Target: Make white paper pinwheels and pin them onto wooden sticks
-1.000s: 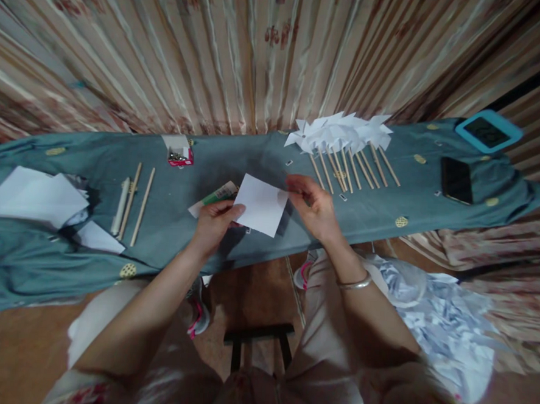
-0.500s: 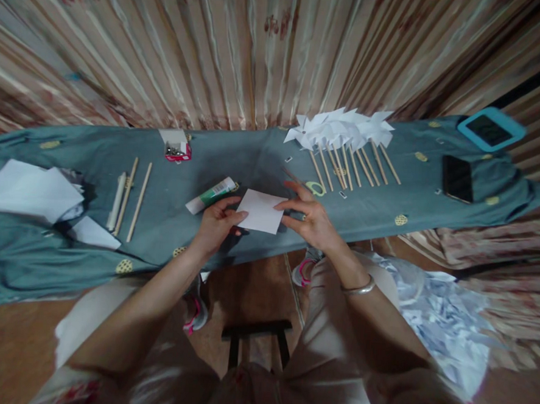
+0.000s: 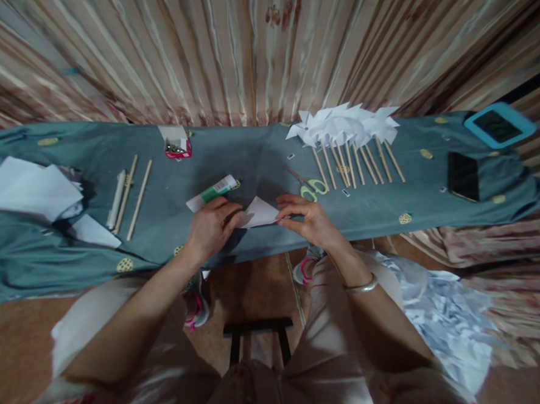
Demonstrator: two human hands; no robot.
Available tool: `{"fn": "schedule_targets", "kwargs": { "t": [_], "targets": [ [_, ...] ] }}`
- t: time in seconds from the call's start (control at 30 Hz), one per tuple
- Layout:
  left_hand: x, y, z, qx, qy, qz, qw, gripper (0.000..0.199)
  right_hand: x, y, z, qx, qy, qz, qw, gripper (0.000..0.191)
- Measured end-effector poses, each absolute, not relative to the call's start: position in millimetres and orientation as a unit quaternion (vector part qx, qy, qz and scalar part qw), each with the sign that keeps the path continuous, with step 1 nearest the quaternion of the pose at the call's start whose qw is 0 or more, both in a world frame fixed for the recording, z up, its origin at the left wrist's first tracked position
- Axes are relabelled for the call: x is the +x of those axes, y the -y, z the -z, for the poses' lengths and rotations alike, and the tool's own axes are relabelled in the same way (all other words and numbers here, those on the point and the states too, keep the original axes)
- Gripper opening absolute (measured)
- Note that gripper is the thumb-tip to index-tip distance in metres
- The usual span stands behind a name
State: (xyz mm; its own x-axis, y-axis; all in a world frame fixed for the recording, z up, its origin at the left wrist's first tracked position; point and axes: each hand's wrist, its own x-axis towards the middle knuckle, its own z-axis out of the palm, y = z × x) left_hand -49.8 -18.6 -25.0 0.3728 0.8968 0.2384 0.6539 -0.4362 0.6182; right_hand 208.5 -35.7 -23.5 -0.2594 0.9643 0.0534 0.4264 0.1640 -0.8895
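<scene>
- Leftward, at nine o'clock from the paper in hand, lie a stack of white paper sheets and pale, slim wooden sticks.
- At ten o'clock stands a small red-and-white box of metal bits.
- Between nine and ten o'clock, close by, lies a green-and-white tube.
- The left hand is nearly closed, bent fingers gripping the paper's left corner; its thumb is partly hidden.
- At the centre, between both hands, is a folded white paper triangle, near the table's front edge.
- At two o'clock rest green-handled metal scissors.
- At three o'clock the right hand pinches the triangle's right corner, fingertips almost together.
- Between one and two o'clock lie white paper pinwheels on wooden sticks.
- Between two and three o'clock, farther off, lies a flat black phone.
</scene>
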Motion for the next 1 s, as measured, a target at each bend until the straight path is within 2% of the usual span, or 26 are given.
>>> {"fn": "schedule_targets", "kwargs": {
  "t": [0.13, 0.27, 0.47, 0.73, 0.87, 1.0],
  "targets": [
    [-45, 28, 27, 0.827, -0.41, -0.313, 0.225, 0.034, 206, 33, 28, -0.506, 0.688, -0.398, 0.335, 0.005],
    [-39, 34, 35, 0.841, -0.383, -0.304, 0.233, 0.029, 204, 30, 32, -0.505, 0.691, -0.397, 0.331, 0.005],
    [-36, 30, 40, 0.83, -0.411, -0.288, 0.242, 0.027, 199, 27, 30, -0.54, 0.663, -0.419, 0.306, 0.01],
    [-35, 23, 41, 0.81, -0.463, -0.26, 0.249, 0.023, 193, 25, 33, -0.599, 0.648, -0.36, 0.302, 0.009],
    [-34, 26, 37, 0.828, -0.452, -0.278, 0.178, 0.036, 190, 24, 35, -0.612, 0.663, -0.313, 0.295, 0.009],
    [-29, 40, 36, 0.891, -0.373, -0.244, 0.083, 0.042, 187, 23, 35, -0.603, 0.681, -0.287, 0.299, 0.009]
  ]
}}
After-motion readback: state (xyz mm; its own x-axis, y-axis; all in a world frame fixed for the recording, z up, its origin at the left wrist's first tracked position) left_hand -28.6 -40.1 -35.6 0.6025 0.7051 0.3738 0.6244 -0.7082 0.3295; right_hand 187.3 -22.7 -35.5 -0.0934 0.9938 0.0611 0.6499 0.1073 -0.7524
